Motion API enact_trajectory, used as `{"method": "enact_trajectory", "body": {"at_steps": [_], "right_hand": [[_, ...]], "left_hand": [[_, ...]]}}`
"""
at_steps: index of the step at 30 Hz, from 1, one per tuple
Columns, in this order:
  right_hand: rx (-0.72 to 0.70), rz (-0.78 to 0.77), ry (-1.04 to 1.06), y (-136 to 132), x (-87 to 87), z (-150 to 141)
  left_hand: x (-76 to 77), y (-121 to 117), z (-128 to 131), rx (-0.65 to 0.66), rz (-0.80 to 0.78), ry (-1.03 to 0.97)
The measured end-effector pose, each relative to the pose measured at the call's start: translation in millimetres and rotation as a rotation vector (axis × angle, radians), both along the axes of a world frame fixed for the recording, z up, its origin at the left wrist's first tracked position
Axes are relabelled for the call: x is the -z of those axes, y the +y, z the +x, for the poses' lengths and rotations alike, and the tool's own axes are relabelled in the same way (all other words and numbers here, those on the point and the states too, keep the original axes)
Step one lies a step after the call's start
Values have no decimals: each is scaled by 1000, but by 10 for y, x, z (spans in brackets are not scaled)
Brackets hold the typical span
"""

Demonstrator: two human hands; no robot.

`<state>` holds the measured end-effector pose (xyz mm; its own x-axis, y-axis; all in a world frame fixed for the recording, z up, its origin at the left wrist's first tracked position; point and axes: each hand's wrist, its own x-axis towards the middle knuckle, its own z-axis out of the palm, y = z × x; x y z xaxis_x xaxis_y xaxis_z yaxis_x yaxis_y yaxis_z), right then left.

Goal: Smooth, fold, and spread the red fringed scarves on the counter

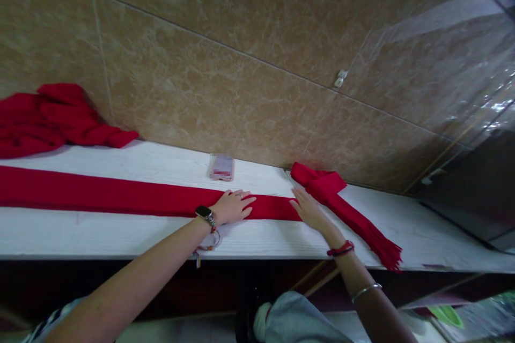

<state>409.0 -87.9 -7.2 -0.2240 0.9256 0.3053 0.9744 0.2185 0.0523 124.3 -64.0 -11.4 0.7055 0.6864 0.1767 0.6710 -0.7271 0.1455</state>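
along the bench (132, 238) runs a red strip (100, 192), the left hand (233, 208) flat on it, unclenched; at that hand's three o'clock the right hand (310, 212), also loose, touches the strip. between eleven and twelve: a phone (222, 166).

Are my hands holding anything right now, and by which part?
Nothing appears gripped: the left hand lies flat on the long red cloth, and the right hand rests at its right end.
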Motion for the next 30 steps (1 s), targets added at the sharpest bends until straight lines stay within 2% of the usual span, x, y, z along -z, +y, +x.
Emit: {"method": "enact_trajectory", "body": {"at_steps": [2, 4, 6, 8, 11, 15, 18, 21, 24, 30], "right_hand": [[-181, -7, 63, 30, -28, -407], [-302, -16, 74, 36, -5, -747], [-335, -44, 57, 16, 53, -948], [-327, -76, 36, -18, 113, -1001], [-315, -108, 29, -63, 156, -905], [-321, -131, 59, -104, 132, -729], [-326, -131, 133, -147, 90, -643], [-375, -118, 194, -190, 55, -567], [-417, -110, 126, -216, 61, -473], [-393, -33, -45, -287, 97, -274]], "left_hand": [[-19, -18, 0, -7, 15, -6], [-65, -39, -41, -36, 16, -1], [-125, -57, -137, -81, -8, 22], [-169, -71, -276, -115, -61, 64], [-154, -95, -479, -114, -110, 114], [-69, -149, -611, -86, -6, 80], [-93, -192, -622, -16, 43, 70], [-190, -234, -567, 101, 47, 88], [-264, -275, -436, 191, 52, 106], [-261, -266, -116, 221, 82, 129]]}}
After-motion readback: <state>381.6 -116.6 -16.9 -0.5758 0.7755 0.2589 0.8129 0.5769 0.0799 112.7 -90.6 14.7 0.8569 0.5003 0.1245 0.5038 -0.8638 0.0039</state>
